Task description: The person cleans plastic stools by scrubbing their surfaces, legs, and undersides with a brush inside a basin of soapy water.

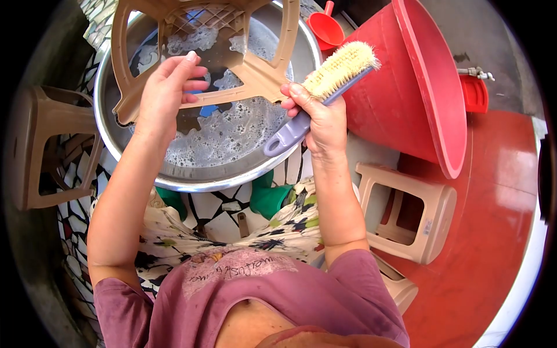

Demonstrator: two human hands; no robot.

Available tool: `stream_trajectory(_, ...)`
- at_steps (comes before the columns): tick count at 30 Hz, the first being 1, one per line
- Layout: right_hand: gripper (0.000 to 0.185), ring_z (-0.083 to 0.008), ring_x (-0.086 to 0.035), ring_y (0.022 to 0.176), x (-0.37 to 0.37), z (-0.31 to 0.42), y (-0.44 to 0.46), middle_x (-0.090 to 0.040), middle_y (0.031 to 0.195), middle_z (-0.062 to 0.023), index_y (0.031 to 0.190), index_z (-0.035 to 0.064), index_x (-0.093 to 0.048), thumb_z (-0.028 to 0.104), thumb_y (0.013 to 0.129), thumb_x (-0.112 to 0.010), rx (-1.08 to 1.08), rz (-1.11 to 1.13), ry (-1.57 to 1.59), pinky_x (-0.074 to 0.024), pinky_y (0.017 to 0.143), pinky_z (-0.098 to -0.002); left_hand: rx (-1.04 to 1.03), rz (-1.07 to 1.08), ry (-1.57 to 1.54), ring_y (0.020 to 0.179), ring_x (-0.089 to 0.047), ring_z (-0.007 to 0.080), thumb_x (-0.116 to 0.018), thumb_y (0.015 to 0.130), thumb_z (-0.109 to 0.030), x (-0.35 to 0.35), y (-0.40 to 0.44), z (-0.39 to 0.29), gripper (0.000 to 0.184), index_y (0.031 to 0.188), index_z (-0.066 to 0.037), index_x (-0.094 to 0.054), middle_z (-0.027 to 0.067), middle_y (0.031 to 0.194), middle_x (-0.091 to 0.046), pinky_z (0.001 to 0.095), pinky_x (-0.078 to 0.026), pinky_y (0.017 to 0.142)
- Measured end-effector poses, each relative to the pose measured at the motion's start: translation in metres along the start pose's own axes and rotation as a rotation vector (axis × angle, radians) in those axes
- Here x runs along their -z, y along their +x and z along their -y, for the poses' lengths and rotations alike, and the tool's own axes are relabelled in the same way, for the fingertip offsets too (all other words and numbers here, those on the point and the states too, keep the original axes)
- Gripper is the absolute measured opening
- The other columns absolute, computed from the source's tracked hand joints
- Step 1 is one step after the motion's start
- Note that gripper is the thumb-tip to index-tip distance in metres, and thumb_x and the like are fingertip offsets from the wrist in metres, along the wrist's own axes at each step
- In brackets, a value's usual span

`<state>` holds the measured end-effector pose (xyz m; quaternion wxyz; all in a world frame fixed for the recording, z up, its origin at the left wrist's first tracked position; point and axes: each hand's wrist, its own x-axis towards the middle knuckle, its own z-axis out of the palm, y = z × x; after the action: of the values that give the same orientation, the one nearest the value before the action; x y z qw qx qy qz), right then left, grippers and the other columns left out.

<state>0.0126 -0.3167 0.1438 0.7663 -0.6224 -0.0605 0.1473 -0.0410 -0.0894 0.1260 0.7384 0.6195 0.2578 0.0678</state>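
Observation:
My right hand [326, 119] is closed around the grey-purple handle of a scrub brush [342, 69], whose pale bristles face up and away from me. A tan plastic stool [264, 78] stands tilted in a big metal basin [200, 185] of soapy water [226, 136]. Close to the ends of the stool's legs are the fingertips of my right hand; whether they touch is unclear. My left hand [168, 90] is in front of the stool's left side, fingers slightly bent and apart, holding nothing. Something blue shows in the water below the stool's crossbar.
A large red tub [389, 87] lies tipped at the right, beside a red dipper [326, 29]. Tan stools stand at the left [38, 145] and right [435, 223], with another tan stool [397, 284] partly hidden by my sleeve. Beyond is a red floor [493, 232].

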Motion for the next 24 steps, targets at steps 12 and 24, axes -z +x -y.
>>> stream_trajectory(12, 0.025, -0.0043, -0.056, 0.057, -0.011, -0.007, -0.011, -0.069, 0.082, -0.0094, 0.097, 0.0009, -0.061, 0.01, 0.078, -0.074, -0.145, 0.171, -0.095, -0.0417, 0.047, -0.0165, -1.108, 0.231, 0.874, 0.118, -0.046, 0.0312, -0.082, 0.056, -0.025, -0.024, -0.035, 0.004, 0.08, 0.129, -0.012, -0.052, 0.0091, 0.125, -0.055, 0.0427, -0.039, 0.1)
stream_trajectory(24, 0.03, -0.0103, -0.053, 0.055, -0.006, -0.005, -0.011, -0.059, 0.093, -0.0208, 0.107, 0.0033, -0.048, -0.003, 0.08, -0.057, -0.393, 0.347, 0.358, -0.0384, 0.045, -0.0199, -0.701, 0.248, 0.378, 0.08, -0.059, 0.0181, -0.071, 0.077, -0.012, -0.025, -0.027, 0.02, 0.012, 0.086, -0.004, -0.07, 0.0045, 0.08, -0.065, 0.0286, -0.047, 0.074)
